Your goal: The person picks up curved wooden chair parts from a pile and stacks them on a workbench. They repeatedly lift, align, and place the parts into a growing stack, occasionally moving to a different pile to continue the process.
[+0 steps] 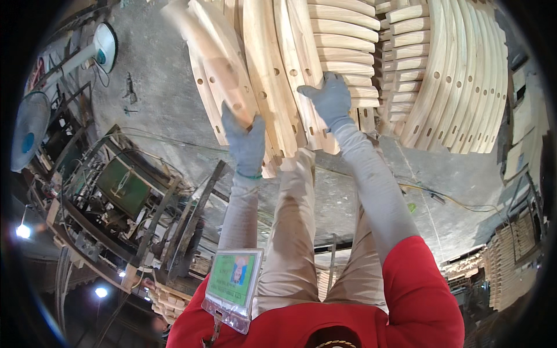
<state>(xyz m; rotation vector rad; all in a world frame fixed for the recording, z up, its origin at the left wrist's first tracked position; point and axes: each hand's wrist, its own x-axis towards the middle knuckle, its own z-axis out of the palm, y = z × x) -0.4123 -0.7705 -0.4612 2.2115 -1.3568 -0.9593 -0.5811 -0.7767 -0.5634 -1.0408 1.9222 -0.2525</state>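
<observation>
Both my hands wear grey gloves. My left hand (245, 144) is closed around the near end of a curved wooden slat (223, 69), which is blurred by motion and tilts up to the left over other slats. My right hand (332, 103) lies against the right edge of another curved wooden slat (297, 43), its thumb spread away from the fingers over the wood. Between the two hands lies a wide pale slat (264, 64). Round holes and short slots are cut near the slats' ends.
Crosswise slats are stacked (346, 42) just right of my right hand. Farther right stands a row of curved slats (458, 81). A metal-framed machine (122, 185) and a white pedestal fan (104, 47) are on the left. A cable (447, 194) crosses the concrete floor (156, 87).
</observation>
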